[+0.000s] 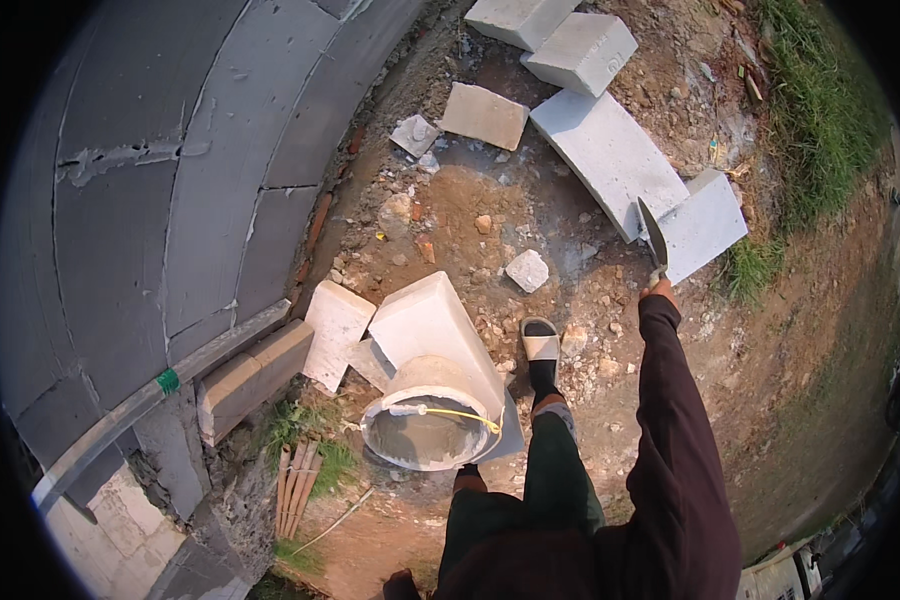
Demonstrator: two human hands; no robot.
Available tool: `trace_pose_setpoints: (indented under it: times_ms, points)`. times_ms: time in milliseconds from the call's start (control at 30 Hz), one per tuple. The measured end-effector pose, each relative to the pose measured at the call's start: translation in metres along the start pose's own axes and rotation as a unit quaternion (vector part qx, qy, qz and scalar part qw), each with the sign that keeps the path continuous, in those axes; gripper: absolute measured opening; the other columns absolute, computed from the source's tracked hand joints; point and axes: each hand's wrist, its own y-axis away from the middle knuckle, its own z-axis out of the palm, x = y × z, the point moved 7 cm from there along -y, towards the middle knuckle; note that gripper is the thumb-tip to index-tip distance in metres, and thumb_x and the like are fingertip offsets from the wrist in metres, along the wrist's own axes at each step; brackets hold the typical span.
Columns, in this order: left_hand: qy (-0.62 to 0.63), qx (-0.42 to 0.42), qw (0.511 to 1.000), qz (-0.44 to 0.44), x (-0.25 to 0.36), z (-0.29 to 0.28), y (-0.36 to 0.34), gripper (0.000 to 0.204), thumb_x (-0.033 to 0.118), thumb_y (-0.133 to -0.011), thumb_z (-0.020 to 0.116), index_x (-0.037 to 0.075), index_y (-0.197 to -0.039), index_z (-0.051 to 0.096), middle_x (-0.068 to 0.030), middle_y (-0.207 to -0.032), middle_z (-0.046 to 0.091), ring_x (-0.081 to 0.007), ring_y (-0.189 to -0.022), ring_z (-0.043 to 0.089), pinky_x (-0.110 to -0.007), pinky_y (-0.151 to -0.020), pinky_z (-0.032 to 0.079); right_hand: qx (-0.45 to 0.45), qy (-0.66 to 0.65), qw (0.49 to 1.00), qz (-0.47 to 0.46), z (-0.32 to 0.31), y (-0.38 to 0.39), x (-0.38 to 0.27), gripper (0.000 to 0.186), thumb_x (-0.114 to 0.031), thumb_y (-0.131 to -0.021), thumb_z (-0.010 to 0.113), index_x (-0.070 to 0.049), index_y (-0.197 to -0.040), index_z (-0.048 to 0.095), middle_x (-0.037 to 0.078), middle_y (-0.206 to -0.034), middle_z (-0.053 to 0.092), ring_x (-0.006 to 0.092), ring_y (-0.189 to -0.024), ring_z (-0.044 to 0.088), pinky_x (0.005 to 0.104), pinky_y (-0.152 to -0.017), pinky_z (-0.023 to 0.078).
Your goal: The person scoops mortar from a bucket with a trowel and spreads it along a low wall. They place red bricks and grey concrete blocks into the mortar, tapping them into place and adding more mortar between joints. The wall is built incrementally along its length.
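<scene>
The right hand [657, 290] is small and far out along the dark maroon sleeve [676, 450], so its fingers cannot be told apart, and the handle of the grey metal trowel [652, 236] is hidden inside it. The left hand [402, 586] is cut off by the lower edge; only a dark sliver shows. The white plastic bucket of grey mortar [428, 424] hides the lower end of the pale block [432, 322] behind it.

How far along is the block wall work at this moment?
Done: several courses of grey blocks stand in the wall. In hand: the right hand holds a trowel away from the wall; the bucket holds grey mortar. Left: loose white blocks lie unlaid on the dirt. The left hand is not visible.
</scene>
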Motion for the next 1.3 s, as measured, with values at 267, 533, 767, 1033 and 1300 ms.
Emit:
trace_pose_setpoints:
  times_ms: [267,533,767,1033,1300]
  points:
    - [0.245,0.339,0.905,0.076,0.045,-0.153,0.003,0.027,0.026,-0.087,0.057,0.006,-0.104,0.059,-0.0155,-0.094,0.061,-0.0263,-0.086,0.060,-0.035,-0.076,0.047,-0.061,-0.059,0.994,-0.075,-0.026,-0.032,-0.043,0.047,-0.024,-0.074,0.068,0.002,-0.109,0.050,0.021,-0.104,0.061,0.0326,-0.096,0.060,0.0412,-0.083,0.045]
    - [0.240,0.775,0.533,0.240,-0.005,-0.486,0.118,0.039,0.030,-0.085,0.059,0.011,-0.118,0.052,-0.0119,-0.134,0.043,-0.0292,-0.128,0.035,-0.047,-0.106,0.019,-0.015,-0.177,0.984,-0.033,-0.020,0.081,0.080,0.056,-0.025,-0.069,0.076,-0.001,-0.114,0.052,0.017,-0.091,0.064,0.0289,-0.079,0.063,0.0464,-0.071,0.051]
    - [0.011,0.701,0.712,0.035,-0.075,-0.718,0.173,0.069,0.055,-0.079,0.058,0.022,-0.136,0.037,-0.0032,-0.138,0.039,-0.0210,-0.130,0.032,-0.048,-0.106,0.018,-0.170,-0.128,0.955,0.206,0.011,0.271,0.247,0.035,-0.042,-0.086,0.056,-0.010,-0.101,0.051,0.012,-0.052,0.045,0.0275,-0.046,0.048,0.0414,-0.039,0.035]
    - [-0.007,0.658,0.734,0.169,-0.086,-0.750,0.165,0.055,0.052,-0.072,0.068,0.016,-0.110,0.054,-0.0089,-0.107,0.060,-0.0256,-0.099,0.058,-0.039,-0.081,0.045,-0.218,-0.172,0.937,0.210,0.002,0.385,0.263,0.033,-0.038,-0.083,0.061,-0.008,-0.094,0.050,0.012,-0.053,0.046,0.0275,-0.043,0.048,0.0420,-0.038,0.036]
    - [0.051,0.702,0.683,0.196,-0.124,-0.706,0.161,0.056,0.054,-0.073,0.066,0.011,-0.106,0.054,-0.0114,-0.096,0.062,-0.0299,-0.091,0.060,-0.037,-0.078,0.046,-0.182,-0.207,0.947,0.167,-0.051,0.383,0.201,0.033,-0.033,-0.079,0.067,-0.006,-0.087,0.050,0.011,-0.053,0.047,0.0275,-0.040,0.047,0.0427,-0.037,0.036]
